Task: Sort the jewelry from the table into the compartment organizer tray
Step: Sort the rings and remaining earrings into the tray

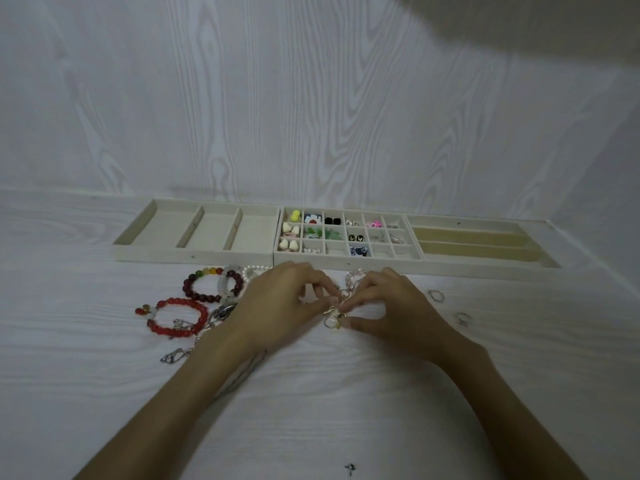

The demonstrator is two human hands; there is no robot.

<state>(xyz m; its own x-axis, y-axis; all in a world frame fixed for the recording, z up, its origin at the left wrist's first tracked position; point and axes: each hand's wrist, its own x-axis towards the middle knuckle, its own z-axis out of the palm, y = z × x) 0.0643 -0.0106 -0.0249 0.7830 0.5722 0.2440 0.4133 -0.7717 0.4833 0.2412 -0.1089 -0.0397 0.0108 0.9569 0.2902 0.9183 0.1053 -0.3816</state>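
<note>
Fingers: on my left hand [277,299] the fingertips [330,289] are curled in and pinch a small gold-toned jewelry piece [333,311] just above the table [346,393]; the fingers of my right hand [391,304] are curled round the same piece from the other side, thumb below. I cannot tell whether it is a ring or an earring cluster. Containers: three cream trays stand in a row against the wall. The left tray [197,252] has three wide compartments. The middle organizer tray [346,264], a grid of small cells, holds a yellow piece [295,214] in its far-left cell, white heart-shaped pieces [289,244] in the two cells nearer me, a flower piece [312,219], black studs [333,221], green pieces [323,233], a pink piece [375,224] and small silver items further right. The right tray [485,271] has long slots running left to right. Surroundings: left of my left hand lie a dark red beaded bracelet [211,284] with coloured beads, a bright red beaded bracelet [180,317], a pearl bracelet [254,270] partly hidden behind the hand, and silver charms [175,356] near the left wrist. A pale chain bracelet [355,278] lies behind my right fingers. Two silver rings [435,295] [462,318] lie apart on the right. A small dark object [349,468] lies at the near edge.
</note>
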